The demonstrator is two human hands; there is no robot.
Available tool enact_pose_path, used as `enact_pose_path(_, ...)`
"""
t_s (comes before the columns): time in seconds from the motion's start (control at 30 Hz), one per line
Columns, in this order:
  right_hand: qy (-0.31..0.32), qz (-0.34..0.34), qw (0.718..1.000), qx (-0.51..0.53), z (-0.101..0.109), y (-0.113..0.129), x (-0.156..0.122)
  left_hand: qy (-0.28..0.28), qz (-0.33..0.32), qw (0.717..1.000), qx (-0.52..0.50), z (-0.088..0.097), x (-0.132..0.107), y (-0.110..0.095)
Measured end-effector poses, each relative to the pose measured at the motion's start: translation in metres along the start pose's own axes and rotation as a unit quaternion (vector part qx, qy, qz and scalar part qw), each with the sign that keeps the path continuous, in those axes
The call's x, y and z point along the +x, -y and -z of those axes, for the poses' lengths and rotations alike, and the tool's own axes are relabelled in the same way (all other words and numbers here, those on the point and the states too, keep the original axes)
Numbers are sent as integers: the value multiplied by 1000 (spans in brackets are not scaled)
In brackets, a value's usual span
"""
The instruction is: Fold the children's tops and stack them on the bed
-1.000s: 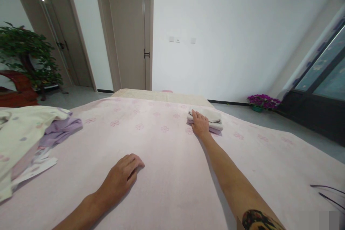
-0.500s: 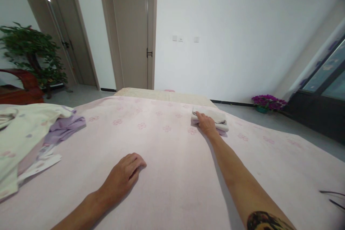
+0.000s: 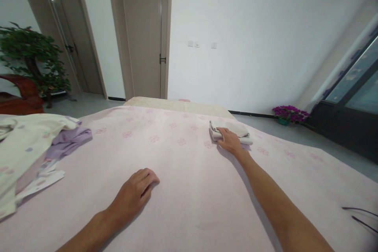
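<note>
My left hand (image 3: 137, 189) rests palm down on the pale pink flowered bed cover (image 3: 189, 189). Its fingers are loosely bent, slightly apart from the thumb, and nothing shows in them. Farther off to the right, my right hand (image 3: 229, 140) lies over the near left part of a small stack of folded clothes (image 3: 240, 130). The stack is whitish on top, with a bit of lilac cloth under it. The right fingers lie on the top layer, and the palm's underside is hidden. At the far left is a loose heap of clothes (image 3: 29, 138), white patterned and lilac.
Thin dark glasses arms (image 3: 358, 212) reach in at the right edge of the bed. Beyond the bed stand a closed door (image 3: 144, 43), a white wall, a purple flower pot (image 3: 291, 114), a green plant (image 3: 32, 55) and a red wooden chair (image 3: 25, 94).
My right hand has drawn slightly back towards me over the folded stack, and the stack's left edge now stands up a little. My left hand has stayed in place.
</note>
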State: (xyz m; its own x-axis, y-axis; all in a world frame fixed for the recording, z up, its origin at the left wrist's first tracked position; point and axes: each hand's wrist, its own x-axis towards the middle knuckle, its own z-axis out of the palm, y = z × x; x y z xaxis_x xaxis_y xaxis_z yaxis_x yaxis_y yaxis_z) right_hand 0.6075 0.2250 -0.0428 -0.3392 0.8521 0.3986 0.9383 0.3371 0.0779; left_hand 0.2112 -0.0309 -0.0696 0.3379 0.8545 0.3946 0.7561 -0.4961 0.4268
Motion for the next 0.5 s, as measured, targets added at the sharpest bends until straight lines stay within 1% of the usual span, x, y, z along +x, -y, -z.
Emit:
enact_pose_path(0.07,6,-11,1000,29,8,-6,7,-5,-1,1000,-2,-1,0,1)
enact_pose_path(0.13,-13,-55,998,30,13,-15,13,-8,0,1000,-3,-1,0,1)
enact_pose_path(0.2,-36,-118,992,3,13,-26,16,-6,1,1000,-4,-1,0,0)
enact_pose_path(0.27,-17,-156,987,-21,6,-37,12,-5,3,1000,-4,-1,1,-1)
enact_pose_path(0.37,41,-147,988,-30,-10,-53,-1,-12,6,1000,-7,0,1,-2)
enact_pose_path(0.43,52,-137,989,-31,-17,-61,-7,-16,5,1000,-9,1,1,-3)
enact_pose_path(0.5,49,-141,988,-35,-17,-62,-8,-13,5,1000,-8,1,0,-2)
